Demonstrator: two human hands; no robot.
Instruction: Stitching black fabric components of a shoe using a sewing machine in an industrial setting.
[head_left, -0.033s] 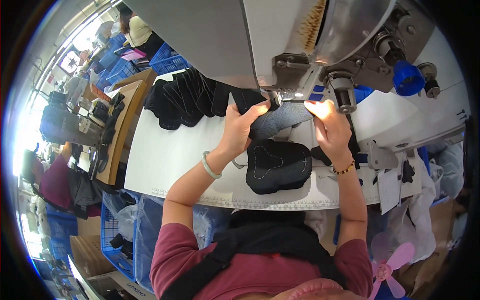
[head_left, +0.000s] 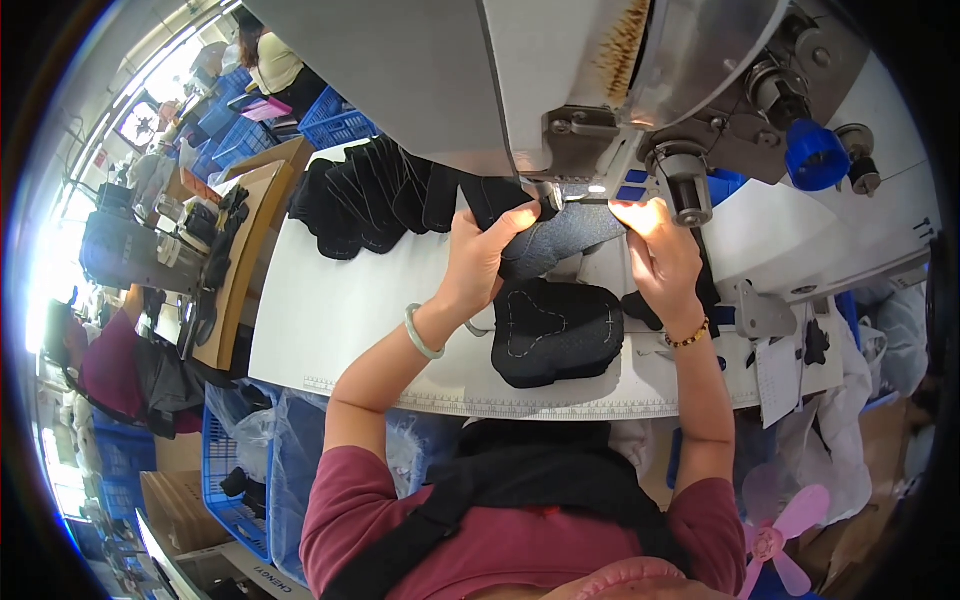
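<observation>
Both my hands hold a dark fabric piece [head_left: 565,240] under the lit needle area of a sewing machine [head_left: 572,140]. My left hand [head_left: 478,250] pinches its left side, thumb on top. My right hand [head_left: 662,250] grips the right end between thumb and fingers. The side facing up looks grey and textured under the lamp. Just in front of it lies a stack of black padded pieces [head_left: 558,335], the top one marked with a pale stitched outline. To the left, a fanned row of black cut pieces [head_left: 365,195] reaches toward my left hand.
A ruler strip [head_left: 480,408] runs along the white table's front edge. Thread tension knobs and a blue cap [head_left: 815,155] stick out at upper right. Blue baskets [head_left: 225,480] and a pink fan [head_left: 768,545] stand below the table. Another person [head_left: 280,65] is at far left.
</observation>
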